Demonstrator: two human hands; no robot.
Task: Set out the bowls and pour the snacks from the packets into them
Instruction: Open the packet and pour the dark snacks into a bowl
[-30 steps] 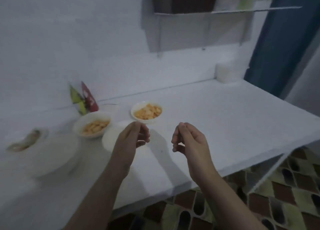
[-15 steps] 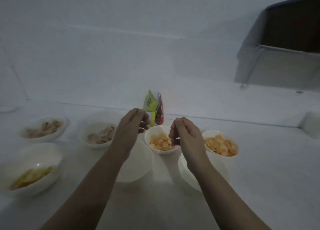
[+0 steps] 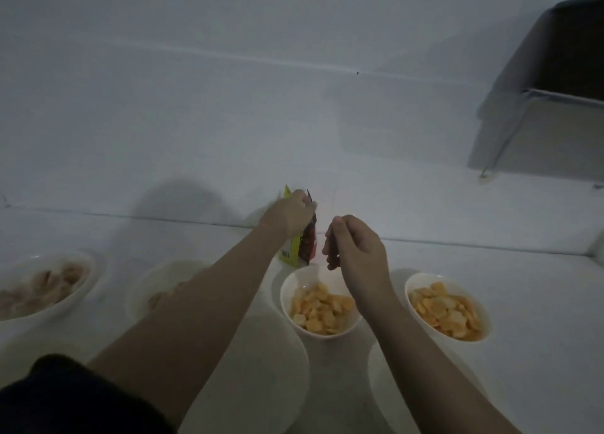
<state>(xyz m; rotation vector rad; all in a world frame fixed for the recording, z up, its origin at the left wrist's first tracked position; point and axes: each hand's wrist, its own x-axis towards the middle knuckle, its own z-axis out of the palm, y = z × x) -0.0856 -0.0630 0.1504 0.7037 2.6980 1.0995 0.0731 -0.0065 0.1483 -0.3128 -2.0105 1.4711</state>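
The left hand (image 3: 292, 213) grips the top of the snack packets (image 3: 302, 244) standing at 12 o'clock by the wall. The right hand (image 3: 354, 249) is curled, holding nothing I can see. Next job, I think — lift one packet and pour into an empty bowl (image 3: 261, 368) at 6 o'clock.

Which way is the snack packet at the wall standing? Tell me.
Upright. The snack packet stands on its base against the wall, its top gripped by the left hand.

The scene is dim and bluish-grey, with soft grain and low contrast across the plain white wall (image 3: 228, 106). A rounded, faint shadow (image 3: 183, 201) falls on that wall just above the white counter (image 3: 523, 286), so the light comes from behind the viewer. Straight lines bow towards the edges, and the pale round bowls (image 3: 42, 290) at the left are smeared and unsharp.
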